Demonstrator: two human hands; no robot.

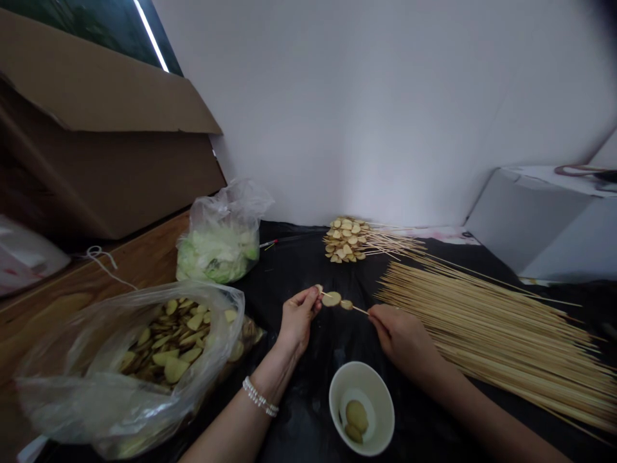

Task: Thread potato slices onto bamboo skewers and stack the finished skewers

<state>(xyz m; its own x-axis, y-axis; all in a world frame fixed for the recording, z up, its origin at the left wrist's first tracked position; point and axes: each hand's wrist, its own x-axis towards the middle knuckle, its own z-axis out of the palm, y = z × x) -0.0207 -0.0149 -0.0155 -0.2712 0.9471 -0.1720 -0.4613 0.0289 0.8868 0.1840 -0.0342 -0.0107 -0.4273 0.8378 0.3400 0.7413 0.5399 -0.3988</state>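
My right hand [399, 334] grips a thin wooden skewer [360, 310] by its right part, fingers closed round it. Two potato slices [331, 299] are threaded along the skewer between my hands. At its left end my left hand [299, 315] pinches another potato slice [319, 289] by the skewer's tip. Below my hands stands a white bowl [336, 392] with a few slices lying at its bottom. To the left, an open clear plastic bag [62, 379] holds a heap of cut potato slices [180, 341].
A large pile of bare skewers [491, 328] lies to the right. Loaded skewers [346, 239] are stacked by the wall. A bag of pale green vegetable [216, 251] stands behind the potato bag. A cardboard box [106, 173] is at left, a white box [540, 218] at right.
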